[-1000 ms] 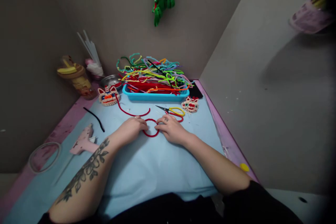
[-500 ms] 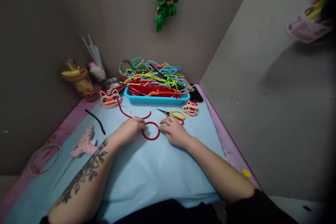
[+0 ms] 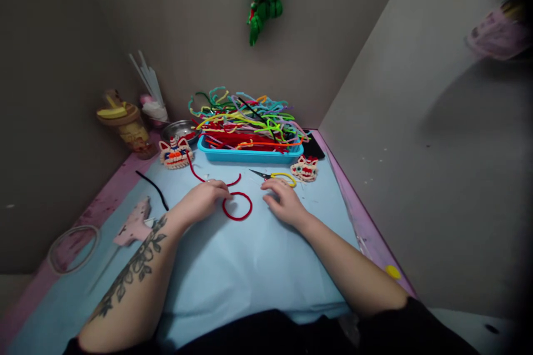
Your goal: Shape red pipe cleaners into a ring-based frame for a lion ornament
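Note:
A red pipe cleaner ring (image 3: pixel 237 219) lies in front of me on the blue cloth. With thumb and fingers together, my left hand (image 3: pixel 207 198) grips the ring's upper left edge. My right hand (image 3: pixel 285 201) is off the ring, fingers loosely apart, nothing held. Just beyond it lie scissors (image 3: pixel 284 177) with a yellow handle loop; the other loop is hidden behind my fingers. A loose red pipe cleaner (image 3: pixel 192 168) curves behind my left hand, its middle partly covered.
Behind is a blue tray (image 3: pixel 250 156) heaped with colourful pipe cleaners. Lion-like faces, one larger (image 3: pixel 175 153) and one smaller (image 3: pixel 305 169), flank it. A pink glue gun (image 3: pixel 135 224) and black pipe cleaner (image 3: pixel 154 188) lie left. A metal bowl (image 3: pixel 180 130) and cup (image 3: pixel 133 133) stand back left.
My right hand has let go of the ring and moved slightly right, its fingers opening. The ring has shifted slightly left, with my left hand still at its edge.

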Demonstrator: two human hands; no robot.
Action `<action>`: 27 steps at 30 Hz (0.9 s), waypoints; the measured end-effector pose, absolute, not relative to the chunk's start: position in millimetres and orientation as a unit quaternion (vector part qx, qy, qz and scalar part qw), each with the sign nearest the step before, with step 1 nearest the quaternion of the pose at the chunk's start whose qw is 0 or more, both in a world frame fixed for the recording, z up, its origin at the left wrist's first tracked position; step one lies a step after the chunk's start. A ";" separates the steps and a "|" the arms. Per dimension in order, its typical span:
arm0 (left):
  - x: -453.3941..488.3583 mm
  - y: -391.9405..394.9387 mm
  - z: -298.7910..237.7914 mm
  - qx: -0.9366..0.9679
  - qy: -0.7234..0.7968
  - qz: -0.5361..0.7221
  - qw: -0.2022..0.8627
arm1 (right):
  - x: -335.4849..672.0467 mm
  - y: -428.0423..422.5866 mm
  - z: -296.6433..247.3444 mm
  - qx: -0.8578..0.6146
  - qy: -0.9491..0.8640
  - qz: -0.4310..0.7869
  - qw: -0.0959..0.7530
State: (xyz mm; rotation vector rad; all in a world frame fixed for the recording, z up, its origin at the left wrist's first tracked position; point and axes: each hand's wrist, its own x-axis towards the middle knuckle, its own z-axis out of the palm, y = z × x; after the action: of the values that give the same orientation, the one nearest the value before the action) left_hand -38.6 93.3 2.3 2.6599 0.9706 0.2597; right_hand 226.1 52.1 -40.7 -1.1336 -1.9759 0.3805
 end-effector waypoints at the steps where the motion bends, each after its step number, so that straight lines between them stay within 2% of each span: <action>1: -39.2 93.5 3.8 0.921 0.350 0.098 0.140 | 229.0 52.9 -39.8 -0.465 -0.754 0.155 0.436; 5: -44.5 95.6 7.4 0.894 0.422 0.110 0.102 | 241.2 57.0 -37.8 -0.518 -0.691 0.132 0.487; 11: -45.8 96.4 7.2 0.880 0.453 0.104 0.095 | 247.1 60.0 -39.5 -0.540 -0.728 0.087 0.414; 18: -38.9 92.8 6.6 0.891 0.430 0.100 0.105 | 250.5 60.1 -44.8 -0.515 -0.737 0.076 0.432; 23: -38.8 92.8 6.0 0.895 0.426 0.090 0.099 | 252.9 62.2 -46.3 -0.556 -0.706 0.040 0.437; 27: -39.1 92.6 4.7 0.896 0.425 0.074 0.106 | 247.3 59.4 -44.8 -0.522 -0.751 0.060 0.400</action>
State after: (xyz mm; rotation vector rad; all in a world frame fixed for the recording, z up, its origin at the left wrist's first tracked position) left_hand -39.1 92.6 4.7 2.6396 1.2519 0.2193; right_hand 247.3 59.4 -44.8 -1.3205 -1.9002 0.1517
